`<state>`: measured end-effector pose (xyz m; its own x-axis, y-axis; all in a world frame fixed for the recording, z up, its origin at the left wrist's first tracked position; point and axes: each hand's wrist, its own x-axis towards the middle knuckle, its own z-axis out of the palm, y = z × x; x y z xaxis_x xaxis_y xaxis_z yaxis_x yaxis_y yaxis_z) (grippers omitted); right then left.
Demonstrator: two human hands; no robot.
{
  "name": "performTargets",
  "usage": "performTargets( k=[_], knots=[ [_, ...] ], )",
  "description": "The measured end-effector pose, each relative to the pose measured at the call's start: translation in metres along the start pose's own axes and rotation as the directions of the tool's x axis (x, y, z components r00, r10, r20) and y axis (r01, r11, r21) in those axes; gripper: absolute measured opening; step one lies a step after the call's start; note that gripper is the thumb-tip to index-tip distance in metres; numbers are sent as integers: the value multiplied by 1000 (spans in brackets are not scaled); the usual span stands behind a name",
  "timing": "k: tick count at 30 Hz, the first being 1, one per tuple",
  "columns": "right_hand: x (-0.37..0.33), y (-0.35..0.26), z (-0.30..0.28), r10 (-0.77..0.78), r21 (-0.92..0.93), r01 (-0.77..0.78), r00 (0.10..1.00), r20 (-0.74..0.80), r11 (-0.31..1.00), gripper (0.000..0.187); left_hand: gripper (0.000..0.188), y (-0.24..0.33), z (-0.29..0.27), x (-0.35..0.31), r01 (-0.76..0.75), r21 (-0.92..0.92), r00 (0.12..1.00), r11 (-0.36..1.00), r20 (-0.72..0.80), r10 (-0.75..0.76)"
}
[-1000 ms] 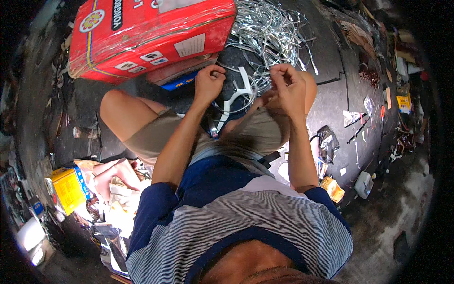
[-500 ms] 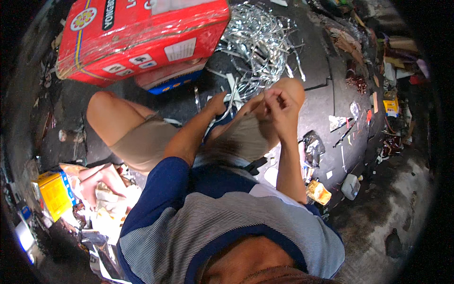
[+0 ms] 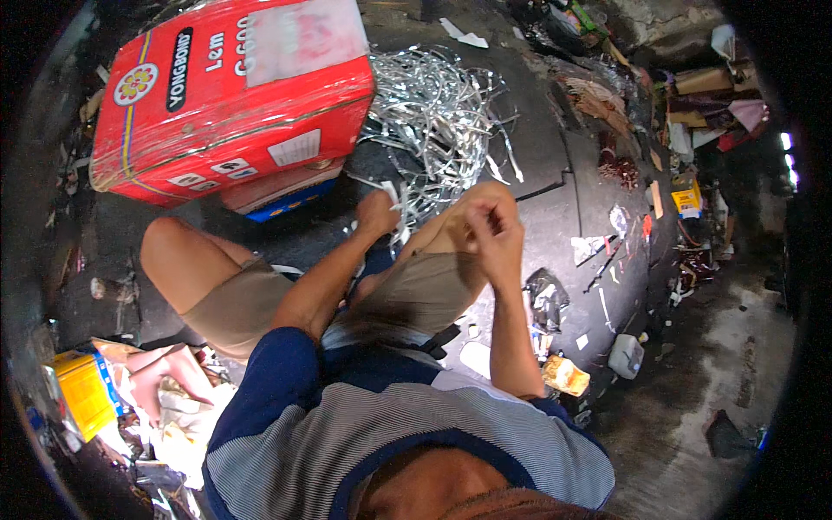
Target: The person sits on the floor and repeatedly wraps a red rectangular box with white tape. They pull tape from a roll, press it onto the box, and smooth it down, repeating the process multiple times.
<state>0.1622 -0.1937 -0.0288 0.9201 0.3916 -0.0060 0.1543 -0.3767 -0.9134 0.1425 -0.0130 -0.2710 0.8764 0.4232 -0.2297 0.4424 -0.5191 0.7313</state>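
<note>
A tangled heap of shiny silver strips (image 3: pixel 442 121) lies on the dark floor beyond my legs. My left hand (image 3: pixel 377 213) is closed at the near edge of that heap, with pale strips (image 3: pixel 399 215) coming out beside its fingers. Over my right knee, my right hand (image 3: pixel 496 232) is raised with the fingers curled in toward the thumb. Whatever lies in that pinch, if anything, is too small to make out. A large red carton (image 3: pixel 234 113) wrapped in clear tape stands at the far left, resting on a blue-edged box (image 3: pixel 290 201).
At my left is a bright pile of scraps (image 3: pixel 186 425) with a yellow box (image 3: pixel 85 394). To my right lie a black plastic bag (image 3: pixel 548 299), a yellowish block (image 3: pixel 565 376) and a white jug (image 3: pixel 627 356). More litter and a small yellow box (image 3: pixel 686 198) line the far right.
The view has shifted, so the carton, heap and legs sit lower and further left. My left hand stays by the strips; my right hand remains curled above the knee.
</note>
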Motion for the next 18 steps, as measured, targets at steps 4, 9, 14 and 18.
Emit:
performTargets(
  k=[4, 9, 14, 18],
  knots=[
    [36, -29, -2, -361, 8, 361, 932, -36, 932, 42, 33, 135, -125, -21, -352, -31, 934, 936, 50, 353],
    [73, -82, 22, -375, 262, 310, 892, 253, 914, 60, 33, 204, -227, -65, -597, 82, 785, 798, -144, 603],
    [83, -90, 44, -327, 373, 84, 680, 656, 924, 46, 39, 182, -298, -97, -522, -396, 815, 756, 29, 578],
    [101, -95, 37, -290, 268, 140, 671, 682, 953, 17, 29, 154, -357, -128, -504, -332, 863, 797, -158, 480]
  ],
)
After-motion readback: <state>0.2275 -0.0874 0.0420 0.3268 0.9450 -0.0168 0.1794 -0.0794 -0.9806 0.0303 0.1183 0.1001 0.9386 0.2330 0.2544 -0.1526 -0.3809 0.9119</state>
